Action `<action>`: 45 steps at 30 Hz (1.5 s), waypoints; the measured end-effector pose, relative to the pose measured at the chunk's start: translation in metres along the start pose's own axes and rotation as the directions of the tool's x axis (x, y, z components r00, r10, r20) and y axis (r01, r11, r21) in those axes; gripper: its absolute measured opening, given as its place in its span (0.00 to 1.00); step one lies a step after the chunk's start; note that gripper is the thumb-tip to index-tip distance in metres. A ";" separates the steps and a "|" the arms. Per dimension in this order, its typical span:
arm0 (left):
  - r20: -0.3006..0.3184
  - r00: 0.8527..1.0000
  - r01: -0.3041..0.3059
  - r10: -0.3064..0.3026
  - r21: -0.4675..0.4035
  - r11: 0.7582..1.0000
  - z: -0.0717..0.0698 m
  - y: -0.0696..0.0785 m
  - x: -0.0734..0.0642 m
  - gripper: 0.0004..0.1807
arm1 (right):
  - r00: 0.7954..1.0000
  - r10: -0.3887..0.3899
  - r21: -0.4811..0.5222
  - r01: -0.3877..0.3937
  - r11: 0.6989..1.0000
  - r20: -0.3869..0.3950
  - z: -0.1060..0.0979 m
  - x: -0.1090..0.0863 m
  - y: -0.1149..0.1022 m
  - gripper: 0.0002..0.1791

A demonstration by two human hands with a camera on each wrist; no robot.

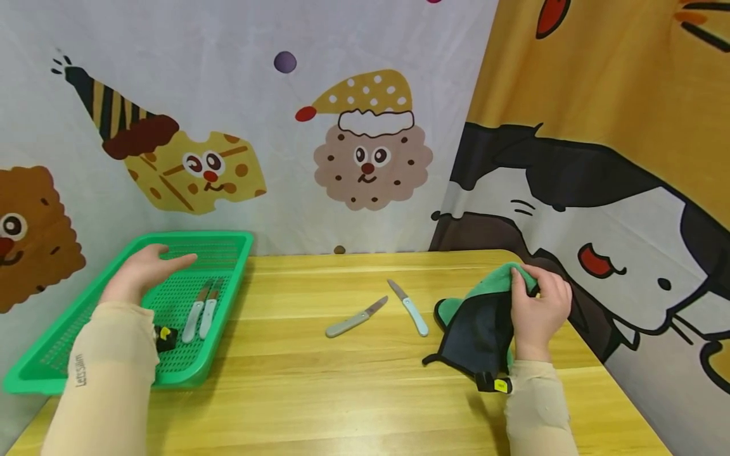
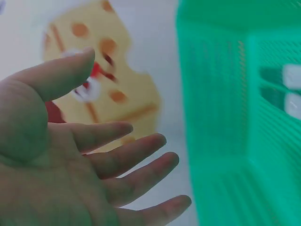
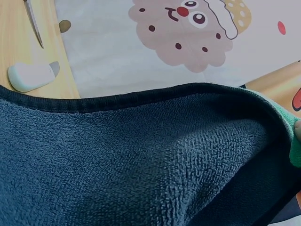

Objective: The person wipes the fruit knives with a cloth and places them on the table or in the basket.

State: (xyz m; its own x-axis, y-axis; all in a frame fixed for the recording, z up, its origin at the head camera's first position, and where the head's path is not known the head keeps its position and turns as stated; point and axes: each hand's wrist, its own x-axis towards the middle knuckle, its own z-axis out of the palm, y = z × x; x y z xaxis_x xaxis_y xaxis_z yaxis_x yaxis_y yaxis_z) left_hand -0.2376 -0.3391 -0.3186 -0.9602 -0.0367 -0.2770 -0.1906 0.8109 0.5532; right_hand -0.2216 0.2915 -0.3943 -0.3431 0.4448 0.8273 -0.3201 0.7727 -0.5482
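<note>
while a green-and-navy cloth [image 1: 476,332] is pinched in the right hand's grip [image 1: 540,310] at four o'clock in the head view, the left hand's grip [image 1: 149,270] is seen released above a green basket [image 1: 235,285] at eight o'clock; a grey knife [image 1: 349,323] and a light-blue knife [image 1: 414,313] are borne by the tabletop [image 1: 319,399] near six o'clock.

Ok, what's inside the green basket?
Two paring knives with pale handles lie inside the green plastic basket. The left hand and sleeve cover part of its floor; anything beneath them is hidden.
</note>
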 end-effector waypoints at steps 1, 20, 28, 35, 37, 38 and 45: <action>-0.038 0.999 -0.027 0.028 0.016 1.000 0.002 0.009 -0.002 0.62 | 1.000 -0.001 0.000 0.001 1.000 0.002 0.000 0.000 0.000 0.08; -0.516 0.712 -0.372 0.476 0.299 0.879 0.100 0.130 -0.049 0.28 | 1.000 -0.030 0.016 0.030 0.999 0.005 -0.002 0.004 -0.001 0.08; -0.513 0.627 -0.449 0.587 0.378 0.809 0.157 0.139 -0.029 0.31 | 1.000 -0.019 0.020 0.019 1.000 0.010 -0.002 0.003 -0.002 0.08; -0.377 0.656 -0.499 0.653 0.432 0.751 0.202 0.150 -0.012 0.36 | 1.000 -0.019 0.026 0.019 0.999 0.008 0.001 0.001 -0.001 0.08; -0.325 0.671 -0.506 0.667 0.456 0.732 0.214 0.151 -0.006 0.36 | 1.000 -0.019 0.022 0.019 1.000 0.011 0.001 0.001 -0.001 0.08; -0.300 0.677 -0.509 0.672 0.468 0.722 0.220 0.151 -0.004 0.36 | 1.000 -0.021 0.019 0.021 1.000 0.012 0.000 0.001 -0.002 0.08; -0.100 0.816 -0.485 0.569 0.418 0.769 0.242 0.157 0.010 0.34 | 0.999 -0.038 0.020 0.038 0.999 0.027 0.000 0.001 -0.005 0.09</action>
State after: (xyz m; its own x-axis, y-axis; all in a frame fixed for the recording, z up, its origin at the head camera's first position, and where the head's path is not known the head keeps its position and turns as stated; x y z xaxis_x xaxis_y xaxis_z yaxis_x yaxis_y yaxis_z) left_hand -0.2275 -0.0709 -0.4249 -0.9127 0.3731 0.1668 0.4041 0.8849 0.2315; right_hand -0.2201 0.2880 -0.3908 -0.3543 0.4027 0.8440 -0.3503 0.7797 -0.5191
